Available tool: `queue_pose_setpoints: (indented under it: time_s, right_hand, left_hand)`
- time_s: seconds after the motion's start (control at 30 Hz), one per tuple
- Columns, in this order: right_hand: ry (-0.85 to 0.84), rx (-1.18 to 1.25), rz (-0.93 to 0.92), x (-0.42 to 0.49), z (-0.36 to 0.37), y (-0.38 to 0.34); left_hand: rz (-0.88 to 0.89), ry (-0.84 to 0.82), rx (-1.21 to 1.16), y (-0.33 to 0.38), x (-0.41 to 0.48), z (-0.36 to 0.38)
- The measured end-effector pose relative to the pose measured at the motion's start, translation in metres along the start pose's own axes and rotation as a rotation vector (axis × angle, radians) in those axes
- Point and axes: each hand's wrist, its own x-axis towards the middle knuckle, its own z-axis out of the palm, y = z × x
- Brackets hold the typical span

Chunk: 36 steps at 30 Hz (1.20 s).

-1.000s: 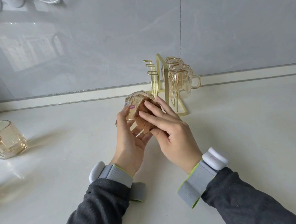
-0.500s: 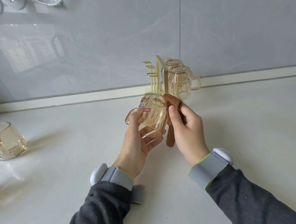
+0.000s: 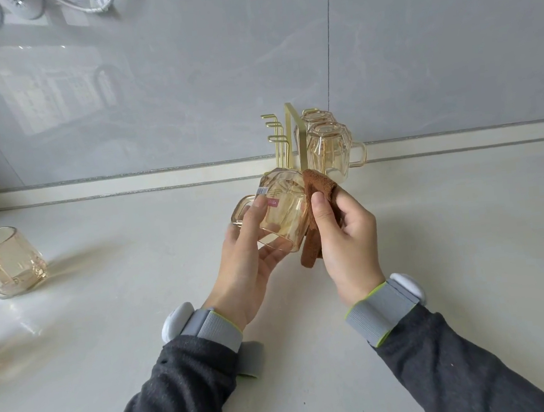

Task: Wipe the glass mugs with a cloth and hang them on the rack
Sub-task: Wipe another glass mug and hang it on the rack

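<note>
Your left hand (image 3: 246,259) grips an amber glass mug (image 3: 284,211) base-up above the counter (image 3: 470,252), with your thumb on its labelled side, your fingers curled under the rim and the handle pointing left. Your right hand (image 3: 344,231) pinches a brown cloth (image 3: 315,187) against the mug's right side. Just behind stands the gold rack (image 3: 292,136), with two hung mugs (image 3: 329,153) upside down on its right. Another mug (image 3: 5,264) sits upright on the counter, far left.
</note>
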Motion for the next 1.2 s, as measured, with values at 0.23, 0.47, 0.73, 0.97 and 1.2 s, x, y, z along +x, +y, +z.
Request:
queue_pose_setpoints:
  time_s: [0.23,0.47,0.73,0.97,1.2]
  right_hand:
    - [0.049,-0.037,-0.008,0.002,-0.001,0.006]
    - [0.054,-0.104,-0.011,0.002,-0.001,0.007]
    - [0.046,-0.148,-0.092,0.002,-0.003,0.002]
    - [0.094,-0.175,-0.129,0.004,-0.005,0.000]
    - [-0.016,-0.295,-0.227,0.002,-0.003,0.003]
  left_hand:
    - [0.106,-0.072,0.090,-0.004,-0.001,-0.001]
    - [0.074,-0.118,0.161,-0.007,-0.001,-0.004]
    - [-0.151,-0.073,-0.112,0.002,-0.001,-0.001]
    - [-0.307,-0.149,-0.204,0.006,-0.004,-0.003]
    - [-0.298,-0.160,-0.127,0.003,-0.004,-0.002]
